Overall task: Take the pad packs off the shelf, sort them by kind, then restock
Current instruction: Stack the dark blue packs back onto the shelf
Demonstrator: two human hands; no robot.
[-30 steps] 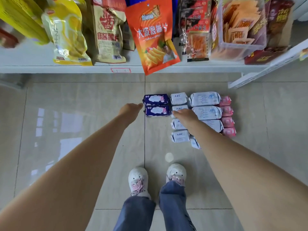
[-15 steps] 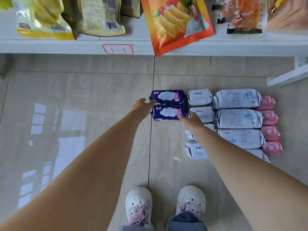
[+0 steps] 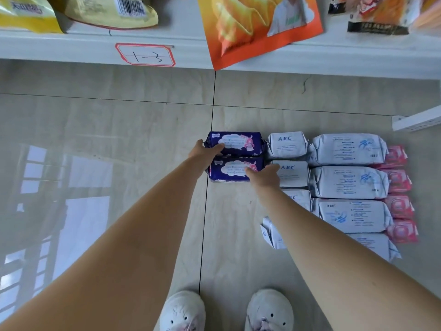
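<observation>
Pad packs lie sorted in columns on the tiled floor. Two dark purple packs sit at the left, a far one (image 3: 238, 143) and a near one (image 3: 229, 172). Beside them run small white ABC packs (image 3: 287, 144), larger white packs (image 3: 347, 149) and pink packs (image 3: 397, 156). My left hand (image 3: 205, 151) grips the left end of the far purple pack, thumb on top. My right hand (image 3: 262, 175) grips the right end of the near purple pack, its fingers between that pack and an ABC pack. My right arm hides part of the ABC column.
A white shelf edge (image 3: 71, 47) with a label reading 1-3 (image 3: 145, 54) runs overhead, carrying snack bags; an orange chip bag (image 3: 257, 25) hangs over it. A white rail end (image 3: 417, 120) juts in at the right. My white shoes (image 3: 183, 311) stand below.
The view has dropped closer to the floor. My left hand moved onto the far purple pack's left end, and my right hand slid from the ABC packs to the near purple pack's right end.
</observation>
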